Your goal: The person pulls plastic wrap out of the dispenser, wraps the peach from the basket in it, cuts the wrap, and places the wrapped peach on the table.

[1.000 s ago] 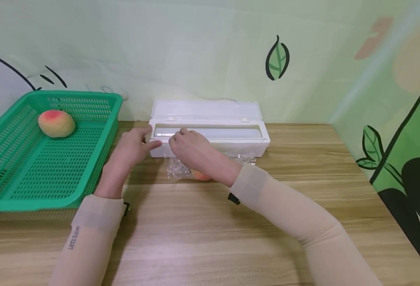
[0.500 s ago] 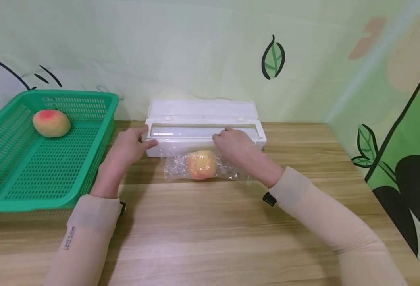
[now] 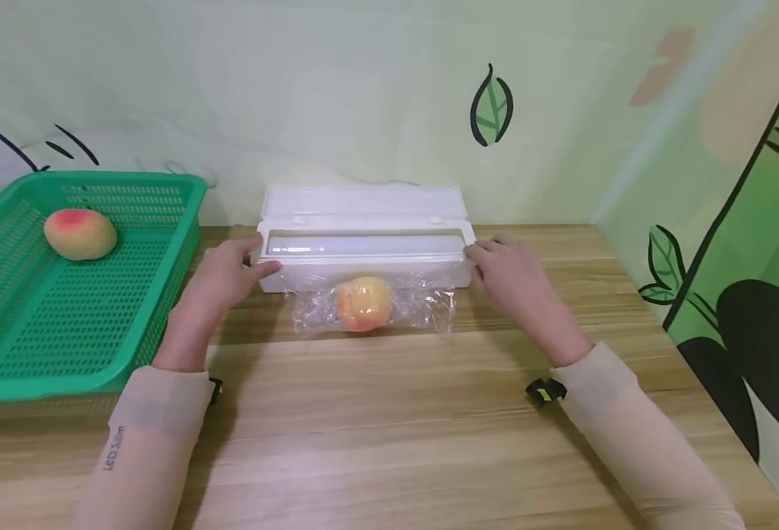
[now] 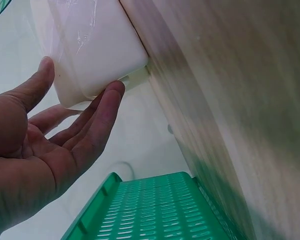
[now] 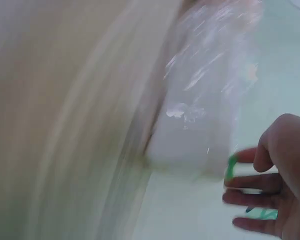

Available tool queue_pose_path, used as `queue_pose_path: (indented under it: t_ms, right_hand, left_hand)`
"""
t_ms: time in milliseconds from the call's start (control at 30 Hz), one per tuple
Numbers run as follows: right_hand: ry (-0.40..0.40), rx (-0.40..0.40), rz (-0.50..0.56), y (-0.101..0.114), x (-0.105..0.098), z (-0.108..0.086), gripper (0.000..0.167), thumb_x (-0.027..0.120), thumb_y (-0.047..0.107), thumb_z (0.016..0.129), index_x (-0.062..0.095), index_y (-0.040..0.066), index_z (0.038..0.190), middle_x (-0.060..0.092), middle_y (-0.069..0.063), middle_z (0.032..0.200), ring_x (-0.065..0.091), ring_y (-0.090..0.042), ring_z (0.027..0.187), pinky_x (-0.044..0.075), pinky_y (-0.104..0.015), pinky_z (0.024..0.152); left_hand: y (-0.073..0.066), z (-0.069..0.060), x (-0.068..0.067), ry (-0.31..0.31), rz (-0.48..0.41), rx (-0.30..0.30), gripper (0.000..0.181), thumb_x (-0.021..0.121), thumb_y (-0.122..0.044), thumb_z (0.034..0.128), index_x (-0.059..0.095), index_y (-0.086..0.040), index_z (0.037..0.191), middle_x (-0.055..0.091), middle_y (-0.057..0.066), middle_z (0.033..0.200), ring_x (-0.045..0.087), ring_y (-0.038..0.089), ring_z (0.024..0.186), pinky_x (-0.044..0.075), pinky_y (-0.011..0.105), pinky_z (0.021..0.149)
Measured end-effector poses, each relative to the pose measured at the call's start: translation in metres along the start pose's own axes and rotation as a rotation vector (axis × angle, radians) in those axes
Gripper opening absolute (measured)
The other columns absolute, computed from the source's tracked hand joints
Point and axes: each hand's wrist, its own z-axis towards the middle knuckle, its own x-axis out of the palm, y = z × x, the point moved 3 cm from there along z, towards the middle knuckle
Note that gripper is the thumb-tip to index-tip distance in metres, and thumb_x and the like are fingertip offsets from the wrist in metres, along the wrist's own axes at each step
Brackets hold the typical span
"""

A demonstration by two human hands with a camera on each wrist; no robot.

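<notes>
A white cling film dispenser (image 3: 366, 276) stands at the back of the table, its lid (image 3: 363, 201) up and the film roll (image 3: 363, 245) showing. Clear cling film (image 3: 423, 305) spreads from its front over a peach (image 3: 364, 303) on the table. My left hand (image 3: 224, 276) holds the dispenser's left end, thumb on the front and fingers at the end. At the right end is my right hand (image 3: 512, 276). In the right wrist view, its fingertips pinch a small green slide cutter (image 5: 230, 167) by the dispenser's edge; that view is blurred.
A green plastic basket (image 3: 121, 361) stands on the left with another peach (image 3: 80, 234) in it. A printed wall sheet (image 3: 363, 96) rises right behind the dispenser. Wooden table (image 3: 336, 442) extends toward me.
My right hand has travelled rightward along the dispenser's front edge, from near its left end to its right end, uncovering the film-covered peach. The left hand has kept its hold.
</notes>
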Motion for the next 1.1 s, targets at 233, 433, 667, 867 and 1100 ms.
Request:
queue_pose_path:
  t_ms: [233, 433, 667, 867, 1100]
  right_hand:
    - [-0.194, -0.113, 0.237, 0.062, -0.012, 0.000, 0.037, 0.064, 0.008, 0.090, 0.065, -0.005, 0.124, 0.064, -0.023, 0.123, 0.059, -0.039, 0.115, 0.049, -0.050, 0.099]
    - [0.017, -0.281, 0.234, 0.117, -0.002, 0.006, 0.064, 0.081, 0.028, 0.088, 0.052, 0.003, 0.140, 0.054, -0.018, 0.137, 0.051, -0.034, 0.127, 0.046, -0.048, 0.104]
    - [0.056, -0.179, 0.264, 0.125, 0.008, 0.016, 0.072, 0.090, 0.020, 0.080, 0.047, 0.004, 0.136, 0.051, -0.020, 0.135, 0.052, -0.035, 0.122, 0.049, -0.046, 0.101]
    - [0.056, -0.151, 0.311, 0.125, 0.013, 0.025, 0.070, 0.089, 0.025, 0.083, 0.048, -0.001, 0.133, 0.053, -0.018, 0.131, 0.055, -0.032, 0.118, 0.049, -0.041, 0.102]
    - [0.140, -0.103, 0.432, 0.119, 0.014, 0.036, 0.074, 0.090, 0.028, 0.082, 0.049, -0.003, 0.136, 0.054, -0.015, 0.130, 0.054, -0.028, 0.117, 0.047, -0.038, 0.104]
  left_hand:
    - [0.005, 0.000, -0.002, 0.007, -0.018, 0.011, 0.039, 0.063, -0.034, 0.1039, 0.058, -0.002, 0.125, 0.060, 0.027, 0.119, 0.056, 0.039, 0.102, 0.049, 0.050, 0.081]
    - [0.008, -0.002, -0.005, 0.027, -0.039, 0.004, 0.061, 0.063, -0.032, 0.1039, 0.045, -0.001, 0.153, 0.058, 0.031, 0.130, 0.057, 0.041, 0.109, 0.050, 0.051, 0.084]
    - [0.007, -0.002, -0.006, 0.094, -0.073, -0.013, 0.071, 0.057, -0.036, 0.1062, 0.027, -0.002, 0.161, 0.048, 0.032, 0.146, 0.052, 0.045, 0.124, 0.048, 0.057, 0.095]
    - [-0.003, -0.005, -0.009, 0.106, -0.037, -0.021, 0.076, 0.048, -0.044, 0.1080, 0.020, 0.005, 0.160, 0.038, 0.036, 0.151, 0.042, 0.050, 0.135, 0.037, 0.062, 0.108]
    - [-0.032, -0.018, -0.014, -0.110, -0.061, 0.134, 0.058, 0.059, -0.034, 0.1051, 0.046, 0.001, 0.150, 0.045, 0.029, 0.145, 0.046, 0.045, 0.128, 0.040, 0.061, 0.104]
